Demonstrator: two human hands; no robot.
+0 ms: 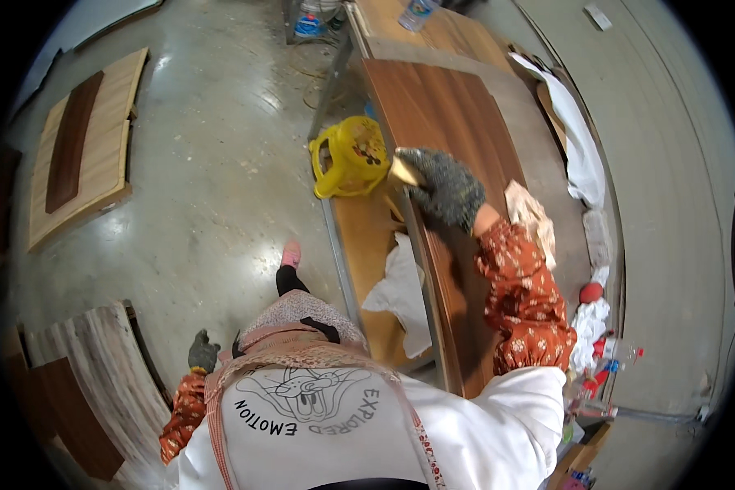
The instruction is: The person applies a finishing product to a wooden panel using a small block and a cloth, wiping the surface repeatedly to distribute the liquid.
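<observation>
One long, greyish-brown tabletop runs beneath and to the right of the fingers of the grey-gloved right hand. On it lies a long, dark reddish-brown wood-grain panel, its long axis running with the tabletop, so that it stretches both beyond these fingers and back toward the body. They sit at its left long edge, and that edge seems the relation the coming move turns on; the right hand is much the nearer. The grey-gloved left hand hangs low, well apart to the left, and I cannot tell whether its fingers are apart or together.

The person's white cloth top, back from the right fingers, bears a cartoon drawing ringed by dark, legible capitals. A yellow plastic stool with a looped handle stands just left of those fingers; a crumpled pale-pink cloth lies to their right, past the wrist. Well beyond them is a clear plastic bottle, its blue label too small to read. Smallest, a flat-faced tan piece is clamped in the right fingers; whether it touches the panel is unclear.
</observation>
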